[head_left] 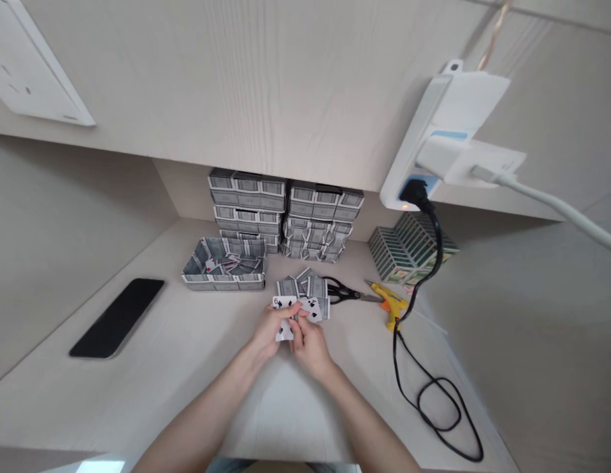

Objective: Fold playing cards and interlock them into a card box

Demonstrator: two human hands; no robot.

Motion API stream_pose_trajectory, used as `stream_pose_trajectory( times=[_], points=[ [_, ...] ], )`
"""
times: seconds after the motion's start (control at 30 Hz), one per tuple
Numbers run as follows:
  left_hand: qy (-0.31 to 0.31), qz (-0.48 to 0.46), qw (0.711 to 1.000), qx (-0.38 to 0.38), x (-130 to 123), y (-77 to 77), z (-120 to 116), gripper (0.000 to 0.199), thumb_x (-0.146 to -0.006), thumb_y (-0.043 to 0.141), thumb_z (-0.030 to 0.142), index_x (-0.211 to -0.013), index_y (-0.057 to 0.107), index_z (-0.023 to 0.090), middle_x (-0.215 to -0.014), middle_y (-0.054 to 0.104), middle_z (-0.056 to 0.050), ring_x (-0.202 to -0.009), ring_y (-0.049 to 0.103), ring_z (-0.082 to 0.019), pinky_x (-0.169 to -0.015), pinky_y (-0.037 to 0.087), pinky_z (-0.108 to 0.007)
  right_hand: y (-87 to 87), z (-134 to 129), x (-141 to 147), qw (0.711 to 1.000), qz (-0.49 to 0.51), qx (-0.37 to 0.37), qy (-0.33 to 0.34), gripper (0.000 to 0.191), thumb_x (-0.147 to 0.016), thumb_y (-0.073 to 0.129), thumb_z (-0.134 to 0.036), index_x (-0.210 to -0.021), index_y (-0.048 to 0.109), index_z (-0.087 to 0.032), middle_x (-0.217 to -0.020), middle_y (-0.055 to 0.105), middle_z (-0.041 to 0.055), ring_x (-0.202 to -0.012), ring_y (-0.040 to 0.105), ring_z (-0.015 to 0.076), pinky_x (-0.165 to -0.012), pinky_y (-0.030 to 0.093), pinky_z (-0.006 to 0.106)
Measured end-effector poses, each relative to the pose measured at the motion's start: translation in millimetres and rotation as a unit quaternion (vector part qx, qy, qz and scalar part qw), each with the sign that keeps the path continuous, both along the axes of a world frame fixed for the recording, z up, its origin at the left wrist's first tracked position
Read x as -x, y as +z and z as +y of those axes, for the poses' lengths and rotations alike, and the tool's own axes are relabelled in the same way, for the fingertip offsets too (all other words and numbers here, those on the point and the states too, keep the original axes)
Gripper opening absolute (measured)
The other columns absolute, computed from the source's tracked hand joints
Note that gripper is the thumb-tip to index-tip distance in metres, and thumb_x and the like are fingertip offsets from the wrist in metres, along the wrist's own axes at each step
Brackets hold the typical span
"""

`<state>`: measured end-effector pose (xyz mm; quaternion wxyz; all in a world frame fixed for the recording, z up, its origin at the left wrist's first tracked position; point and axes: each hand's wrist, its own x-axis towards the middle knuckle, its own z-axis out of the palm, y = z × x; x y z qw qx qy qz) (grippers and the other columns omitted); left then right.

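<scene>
My left hand (269,326) is closed on a white playing card (284,334), a six with black pips. My right hand (309,343) meets it from the right, its fingers pinched at the card's right edge; what they grip there is too small to make out. Just behind the right fingers another face-up card (313,309), a black four, rests against a loose pile of grey-backed cards (317,287). Beyond the pile, to the left, is an open box made of grey cards (224,284) with loose cards inside.
Stacked card-built boxes (318,230) stand at the back. On the right are black scissors (342,291), a yellow glue gun (391,303), its looping black cord (436,427) and green card packs (408,246). A phone (119,318) lies left. A power strip (424,138) hangs above.
</scene>
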<state>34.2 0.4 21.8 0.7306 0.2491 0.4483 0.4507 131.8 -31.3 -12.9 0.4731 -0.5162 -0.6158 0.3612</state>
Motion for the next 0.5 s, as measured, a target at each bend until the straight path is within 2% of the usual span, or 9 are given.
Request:
stream_pose_trajectory(
  times=[0.2, 0.27, 0.37, 0.5],
  points=[
    [0.026, 0.087, 0.989, -0.116, 3, 2.2, 1, 0.038, -0.065, 0.065, 0.044, -0.082, 0.062, 0.011, -0.061, 0.062, -0.002, -0.045, 0.053, -0.010, -0.039, 0.039, -0.019, 11.7, 1, -1, 0.988, 0.123, 0.091, 0.038, 0.021, -0.085, 0.039, -0.041, -0.094, 0.044, -0.022, -0.045, 0.042, -0.0086, -0.030, 0.036, 0.0084, -0.032, 0.028, 0.019],
    [0.044, 0.081, 0.983, -0.159, 5, 1.1, 3, 0.038, -0.069, 0.059, 0.048, -0.080, 0.060, 0.012, -0.063, 0.061, 0.000, -0.049, 0.053, -0.010, -0.044, 0.040, -0.019, 15.8, 3, -5, 0.980, 0.166, 0.104, 0.030, 0.025, -0.084, 0.041, -0.045, -0.095, 0.040, -0.022, -0.040, 0.041, -0.0110, -0.028, 0.034, 0.0078, -0.030, 0.028, 0.018],
    [0.034, 0.087, 0.979, -0.179, 8, -0.1, 7, 0.035, -0.068, 0.060, 0.045, -0.085, 0.059, 0.014, -0.071, 0.061, 0.000, -0.059, 0.055, -0.011, -0.051, 0.043, -0.020, 19.0, 7, -13, 0.971, 0.211, 0.108, 0.025, 0.032, -0.081, 0.044, -0.050, -0.093, 0.040, -0.021, -0.038, 0.042, -0.0119, -0.026, 0.035, 0.0067, -0.030, 0.029, 0.017],
    [0.002, 0.131, 0.973, -0.192, 9, -0.1, 6, 0.030, -0.067, 0.061, 0.038, -0.087, 0.059, 0.015, -0.065, 0.057, 0.002, -0.052, 0.049, -0.008, -0.046, 0.039, -0.017, 19.1, 7, -19, 0.974, 0.185, 0.122, 0.040, 0.031, -0.082, 0.041, -0.052, -0.081, 0.041, -0.021, -0.035, 0.042, -0.0115, -0.025, 0.034, 0.0068, -0.029, 0.028, 0.017]
  ],
)
